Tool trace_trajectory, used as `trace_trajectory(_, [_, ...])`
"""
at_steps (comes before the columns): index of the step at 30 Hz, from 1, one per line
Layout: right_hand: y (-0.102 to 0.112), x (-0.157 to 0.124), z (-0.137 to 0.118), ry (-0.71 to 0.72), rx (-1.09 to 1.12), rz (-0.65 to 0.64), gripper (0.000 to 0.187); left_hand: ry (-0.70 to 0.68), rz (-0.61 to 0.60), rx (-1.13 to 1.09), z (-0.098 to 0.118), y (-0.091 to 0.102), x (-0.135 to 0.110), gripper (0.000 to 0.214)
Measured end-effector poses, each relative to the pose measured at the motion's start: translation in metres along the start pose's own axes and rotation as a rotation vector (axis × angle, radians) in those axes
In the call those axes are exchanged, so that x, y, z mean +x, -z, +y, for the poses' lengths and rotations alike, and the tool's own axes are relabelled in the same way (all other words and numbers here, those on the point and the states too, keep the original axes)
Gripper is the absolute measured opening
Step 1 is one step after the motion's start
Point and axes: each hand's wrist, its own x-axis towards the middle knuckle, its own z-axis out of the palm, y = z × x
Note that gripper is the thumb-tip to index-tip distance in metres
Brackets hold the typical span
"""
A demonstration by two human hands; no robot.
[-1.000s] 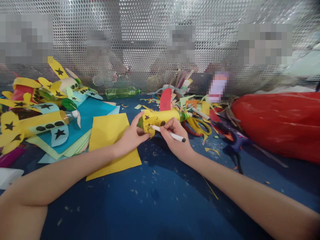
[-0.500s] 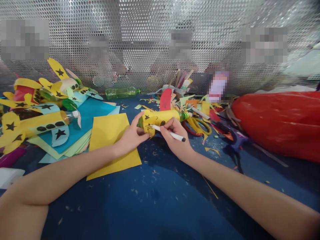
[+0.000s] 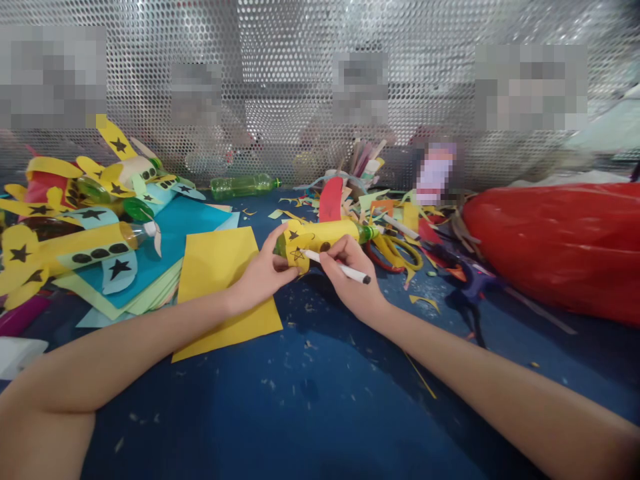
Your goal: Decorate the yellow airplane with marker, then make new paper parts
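Note:
A green plastic bottle wrapped in yellow paper lies sideways on the blue table, its neck pointing right. My left hand grips its base end between thumb and fingers. Closed around a white marker, my right hand holds the tip against the yellow paper at an outlined star. Above that outline is a filled black star, and a dark oval shows partly beside my fingers. A red paper piece stands up behind the bottle.
Bottle planes with black stars crowd the left over coloured paper sheets. A yellow sheet lies under my left forearm. Scissors and paper scraps sit right of the bottle. A red bag fills the far right; perforated metal stands behind.
Almost nothing differs. Both hands, the bottle and the marker keep their places, with the marker tip still at the outlined star.

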Motion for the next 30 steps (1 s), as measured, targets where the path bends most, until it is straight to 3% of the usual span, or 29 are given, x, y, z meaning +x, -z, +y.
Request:
trace_trajectory(17, [0.0005,0.0013,-0.0044,-0.021,-0.01,-0.006,0.021,-0.009,-0.009,-0.013,-0.0019,0.0001,0.0005,0.092])
trace_trajectory(30, [0.001,0.0002,-0.0019,-0.034,0.034,-0.091,0.023,-0.012,-0.008,-0.02,-0.0003,-0.0006,-0.0005,0.09])
